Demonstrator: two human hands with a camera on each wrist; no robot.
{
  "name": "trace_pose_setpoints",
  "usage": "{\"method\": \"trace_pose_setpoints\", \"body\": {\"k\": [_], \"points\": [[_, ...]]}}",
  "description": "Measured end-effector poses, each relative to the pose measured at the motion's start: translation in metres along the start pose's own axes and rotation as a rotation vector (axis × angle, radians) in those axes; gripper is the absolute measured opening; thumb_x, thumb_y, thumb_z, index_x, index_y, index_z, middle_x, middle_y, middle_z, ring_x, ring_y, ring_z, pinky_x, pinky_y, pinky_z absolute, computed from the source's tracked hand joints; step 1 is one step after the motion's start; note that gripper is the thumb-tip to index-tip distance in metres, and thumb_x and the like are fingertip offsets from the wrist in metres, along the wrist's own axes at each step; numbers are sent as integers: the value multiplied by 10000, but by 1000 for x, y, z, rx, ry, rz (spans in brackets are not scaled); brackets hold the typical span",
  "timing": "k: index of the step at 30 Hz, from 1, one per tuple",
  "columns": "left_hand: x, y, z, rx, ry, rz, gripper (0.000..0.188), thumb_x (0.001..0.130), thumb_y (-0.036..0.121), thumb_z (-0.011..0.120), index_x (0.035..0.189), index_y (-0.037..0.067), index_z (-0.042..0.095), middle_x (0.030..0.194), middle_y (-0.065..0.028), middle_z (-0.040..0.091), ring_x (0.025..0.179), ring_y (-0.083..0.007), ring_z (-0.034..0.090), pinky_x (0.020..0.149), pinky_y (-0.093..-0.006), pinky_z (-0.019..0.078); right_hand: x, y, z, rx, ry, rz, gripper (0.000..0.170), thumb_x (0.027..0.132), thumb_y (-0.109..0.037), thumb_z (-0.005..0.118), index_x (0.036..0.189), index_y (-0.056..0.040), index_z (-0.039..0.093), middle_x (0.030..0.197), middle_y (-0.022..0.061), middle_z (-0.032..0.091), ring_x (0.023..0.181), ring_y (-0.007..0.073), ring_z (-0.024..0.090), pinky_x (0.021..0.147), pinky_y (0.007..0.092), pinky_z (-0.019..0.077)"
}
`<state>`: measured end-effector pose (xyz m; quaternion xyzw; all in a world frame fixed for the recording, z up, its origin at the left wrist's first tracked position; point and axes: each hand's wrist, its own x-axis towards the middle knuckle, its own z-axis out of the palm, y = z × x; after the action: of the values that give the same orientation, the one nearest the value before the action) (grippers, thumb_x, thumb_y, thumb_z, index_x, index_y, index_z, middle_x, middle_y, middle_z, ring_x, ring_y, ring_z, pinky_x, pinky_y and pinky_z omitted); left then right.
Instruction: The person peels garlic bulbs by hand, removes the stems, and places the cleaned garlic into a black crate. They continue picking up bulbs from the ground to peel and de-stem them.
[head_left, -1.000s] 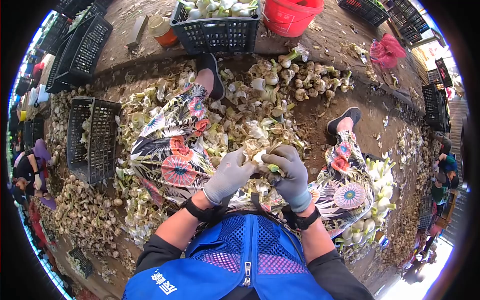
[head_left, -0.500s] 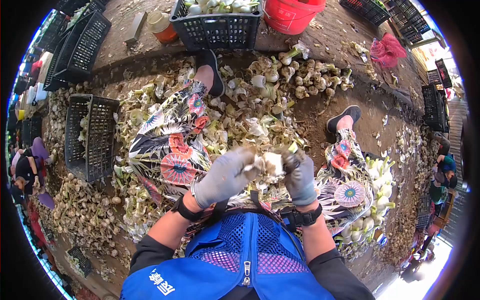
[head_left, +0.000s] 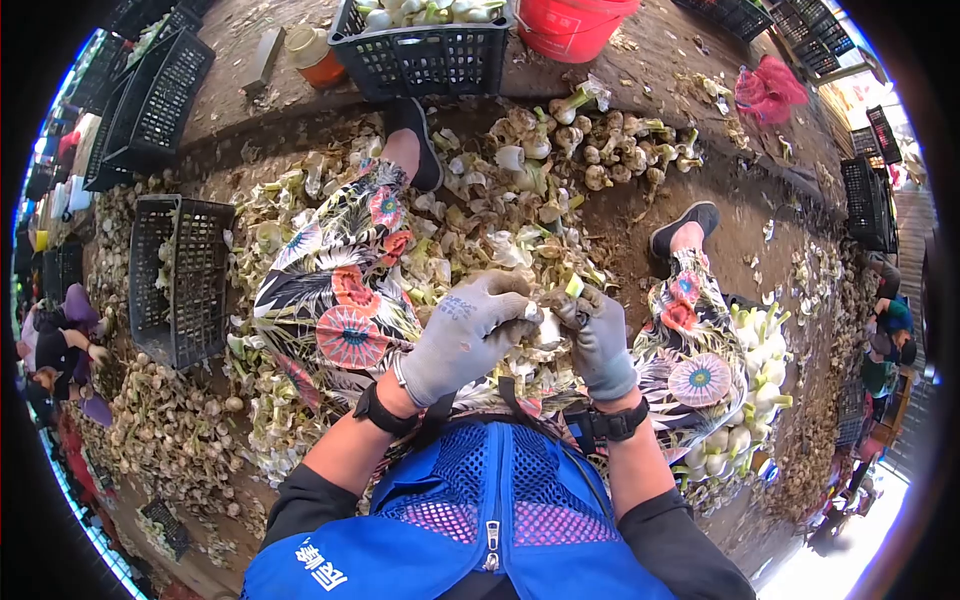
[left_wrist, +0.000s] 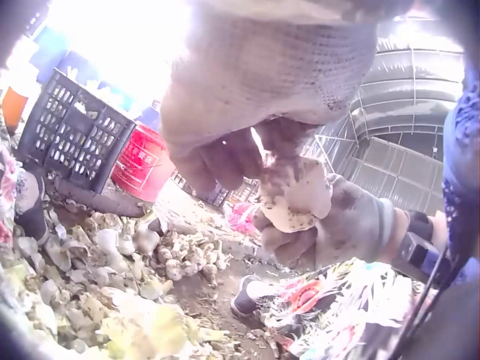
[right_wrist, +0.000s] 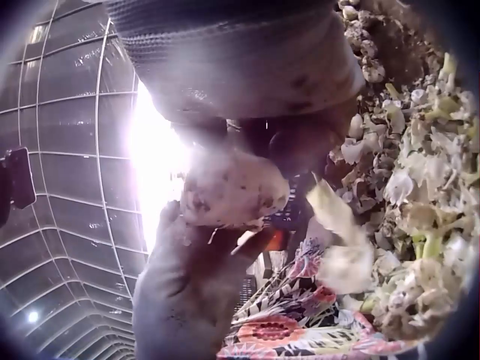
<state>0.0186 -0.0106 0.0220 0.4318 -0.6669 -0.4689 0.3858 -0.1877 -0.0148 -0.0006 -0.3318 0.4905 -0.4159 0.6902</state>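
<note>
A garlic bulb (head_left: pixel 547 332) with whitish, dirt-specked skin is between the two gloved hands above the lap. The right hand (head_left: pixel 600 345) grips it, and a cut green stem stub (head_left: pixel 574 286) sticks up by those fingers. With curled fingers, the left hand (head_left: pixel 468 325) pinches at the bulb's near side. In the left wrist view the bulb (left_wrist: pixel 296 196) shows its pale, flaking skin between both hands' fingertips. From the right wrist, the bulb (right_wrist: pixel 236 189) appears with dark soil spots, the left hand's fingers below it. Both gloves are grey and soiled.
Loose garlic peel (head_left: pixel 500 250) covers the ground between the legs. Unpeeled garlic bulbs (head_left: pixel 625 150) lie in a heap ahead, cleaned garlic (head_left: pixel 745 400) at the right. A black crate (head_left: pixel 425 60) of garlic and a red bucket (head_left: pixel 570 28) stand in front; another crate (head_left: pixel 180 280) is left.
The hands worked over the bulb, blurring mid-motion half a second ago. The stem stub, pointing sideways at first, now points up. A blurred peel piece seen between the hands then no longer shows there.
</note>
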Motion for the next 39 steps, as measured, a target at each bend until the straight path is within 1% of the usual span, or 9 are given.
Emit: {"method": "trace_pose_setpoints", "body": {"k": [6,8,10,13,20,26,28,33,39], "points": [[-17,5,6,312,-17,-6,60,851,62,660,889,51,615,936,-118,617,888,-332,597,760,-413,477,0,22,-7,18,188,-24,218,918,-180,704,1041,-2,679,859,0,677,750,56,615,635,217,493],[-35,-3,11,351,-258,-40,59,872,100,633,902,59,603,919,-118,608,857,-333,593,764,-427,466,4,15,-14,238,302,124,202,901,-162,718,1015,1,680,832,1,666,708,51,608,614,212,492],[-40,-5,12,299,-333,-108,124,892,169,640,938,55,619,936,-134,613,888,-338,604,782,-420,477,4,16,-28,9,326,101,182,890,-123,721,998,15,674,835,9,663,676,53,598,626,207,499],[-18,10,17,245,110,-123,209,894,195,669,1037,46,641,1031,-161,618,977,-347,617,856,-419,490,10,28,-21,-18,370,51,136,888,-44,695,998,31,664,853,15,662,697,59,586,638,210,498],[-11,3,20,448,-43,49,179,789,138,722,956,93,678,1021,-108,632,993,-342,609,843,-415,489,4,23,-22,264,404,31,84,915,-50,650,971,9,668,787,12,621,672,99,588,620,220,500],[-23,0,6,99,-83,-548,219,885,224,707,991,36,670,1058,-132,649,952,-304,622,846,-384,489,4,10,-15,-28,366,25,128,921,-117,661,995,-17,691,694,-31,596,558,64,522,488,206,385],[-11,10,17,118,200,-209,222,851,200,733,1006,47,686,1086,-151,645,966,-296,644,861,-373,495,7,7,-4,-158,373,33,132,914,-87,666,1013,-3,689,738,-12,632,610,69,553,531,217,434],[6,10,29,411,73,91,243,751,121,767,973,75,681,1086,-152,646,1043,-365,609,878,-438,500,10,15,-7,-187,323,30,165,870,-36,701,1018,33,679,813,19,674,710,69,598,639,209,481],[-18,-9,19,586,93,8,171,799,177,740,876,56,647,953,-112,646,896,-360,613,812,-433,499,8,14,-17,29,453,25,163,899,-117,698,973,26,673,763,-6,637,643,69,577,589,220,471]]}}
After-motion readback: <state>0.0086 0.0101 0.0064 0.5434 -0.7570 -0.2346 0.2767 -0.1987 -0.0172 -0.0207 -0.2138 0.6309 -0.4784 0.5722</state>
